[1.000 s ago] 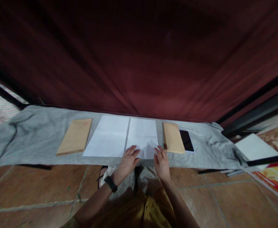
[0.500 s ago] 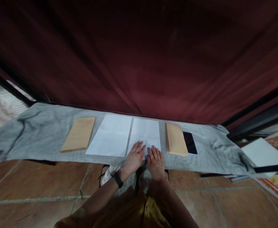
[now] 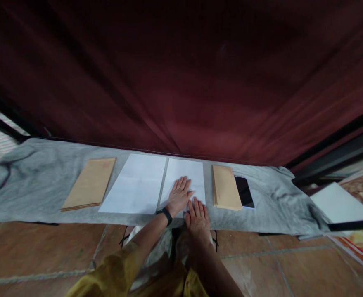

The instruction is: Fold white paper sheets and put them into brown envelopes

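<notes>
My left hand (image 3: 179, 195) lies flat on the middle of a white sheet of paper (image 3: 186, 167), fingers stretched out and pointing away from me. Near that sheet's front edge rests my right hand (image 3: 197, 217), also flat, fingertips on the paper and palm towards the bench edge. A second white paper (image 3: 133, 183) lies just to the left, a narrow gap between the two. Further left is a stack of brown paper envelopes (image 3: 90, 183). To the right of my hands sits a smaller stack of brown envelopes (image 3: 226, 187), beside a dark-screened phone (image 3: 245, 192).
Grey cloth (image 3: 274, 198) covers the long, narrow bench. A dark red curtain (image 3: 181, 103) hangs right behind it. Black metal bars (image 3: 339, 165) stand at both ends. A white board (image 3: 340, 202) is at the far right, and brown floor tiles (image 3: 54, 247) show in front.
My left hand has slid forward onto the middle of the sheet. My right hand stays at the near edge, slightly lower in view. The camera view has shifted a little.
</notes>
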`<state>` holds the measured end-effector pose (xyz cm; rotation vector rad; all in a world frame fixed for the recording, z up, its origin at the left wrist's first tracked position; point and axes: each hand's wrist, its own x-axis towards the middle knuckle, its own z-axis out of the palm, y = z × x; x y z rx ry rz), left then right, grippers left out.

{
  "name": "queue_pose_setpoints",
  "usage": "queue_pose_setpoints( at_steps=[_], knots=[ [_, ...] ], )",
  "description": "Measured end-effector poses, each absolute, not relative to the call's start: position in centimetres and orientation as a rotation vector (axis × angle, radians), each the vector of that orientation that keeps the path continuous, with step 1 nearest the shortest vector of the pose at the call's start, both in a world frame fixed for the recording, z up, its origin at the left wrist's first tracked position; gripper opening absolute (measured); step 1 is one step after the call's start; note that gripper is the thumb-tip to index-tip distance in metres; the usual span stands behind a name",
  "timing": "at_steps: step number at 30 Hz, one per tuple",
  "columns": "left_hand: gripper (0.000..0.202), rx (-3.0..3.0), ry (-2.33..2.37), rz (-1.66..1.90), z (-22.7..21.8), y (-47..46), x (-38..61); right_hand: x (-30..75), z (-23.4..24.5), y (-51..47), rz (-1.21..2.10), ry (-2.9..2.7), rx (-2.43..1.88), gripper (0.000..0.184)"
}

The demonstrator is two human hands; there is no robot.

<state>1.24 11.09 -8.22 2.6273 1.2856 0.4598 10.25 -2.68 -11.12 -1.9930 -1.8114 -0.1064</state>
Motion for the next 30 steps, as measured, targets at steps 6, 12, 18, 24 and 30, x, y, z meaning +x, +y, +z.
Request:
queue_pose_setpoints(
  at_steps=[6, 12, 18, 24, 30],
  knots=[
    [0.065, 2.549, 1.488, 0.505, -8.9, 10.5, -1.6, 10.4, -10.7, -3.0, -0.094, -1.827, -1.956, 0.051],
    [0.061, 2.529, 1.542, 0.541, -8.6, 8.2, -4.8, 10.1, -10.6, -3.0, -0.072, -1.793, -1.961, 0.049],
    [0.051, 2.510, 1.685, 0.521, -7.4, 8.5, -8.9, 10.3, -10.7, -3.0, -0.058, -1.825, -1.968, 0.050],
    [0.049, 2.493, 1.792, 0.481, -7.5, 8.7, -10.1, 10.3, -10.8, -3.1, -0.066, -1.806, -1.934, 0.049],
    [0.051, 2.475, 1.873, 0.509, -7.8, 8.2, -9.0, 10.3, -10.8, -3.2, -0.078, -1.800, -1.890, 0.050]
  ],
)
